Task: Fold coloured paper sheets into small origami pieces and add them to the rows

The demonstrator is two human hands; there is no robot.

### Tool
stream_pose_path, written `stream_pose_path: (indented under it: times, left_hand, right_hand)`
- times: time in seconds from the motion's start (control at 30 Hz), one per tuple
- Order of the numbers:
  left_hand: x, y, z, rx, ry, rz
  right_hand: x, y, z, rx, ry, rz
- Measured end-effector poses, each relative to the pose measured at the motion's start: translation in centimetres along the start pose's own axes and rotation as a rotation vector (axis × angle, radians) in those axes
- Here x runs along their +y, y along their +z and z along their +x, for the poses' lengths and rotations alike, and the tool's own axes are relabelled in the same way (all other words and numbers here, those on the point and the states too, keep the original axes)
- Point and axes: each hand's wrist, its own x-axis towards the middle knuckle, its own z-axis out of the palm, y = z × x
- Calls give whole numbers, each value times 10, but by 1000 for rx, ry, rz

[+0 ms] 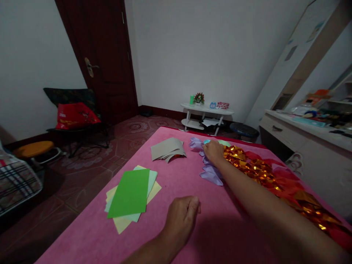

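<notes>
My right hand [213, 151] reaches far across the pink table [178, 183] and rests, fingers curled, on a cluster of folded lilac paper pieces [210, 172], with a pale green piece [223, 142] just behind it. What the fingers hold is hidden. My left hand [181, 216] lies on the near part of the table in a loose fist, with nothing visible in it. To its left lies a stack of paper sheets, bright green [130, 192] on top of pale green and yellow ones.
A pile of grey sheets [167, 148] lies mid-table. Shiny gold and red foil garland [264, 172] runs along the table's right edge. Beyond stand a white low table [206, 110], a dark door [101, 55], a chair with a red cushion [75, 115] and a white cabinet [302, 139].
</notes>
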Motion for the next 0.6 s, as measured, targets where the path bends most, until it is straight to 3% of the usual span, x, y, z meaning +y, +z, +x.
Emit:
stream_pose_path:
  times: [0.17,0.3,0.43,0.6]
  left_hand:
    - [-1,-1,0,-39,17,35]
    - [-2,-1,1,-51,12,77]
    - [-3,0,1,-48,17,128]
    - [-3,-1,1,-45,41,163]
  right_hand:
    - [3,24,19,58,26,68]
    - [-8,12,7,119,-16,144]
    - [-33,-20,-45,88,-138,242]
    - [-53,-46,-149,-67,-184,469]
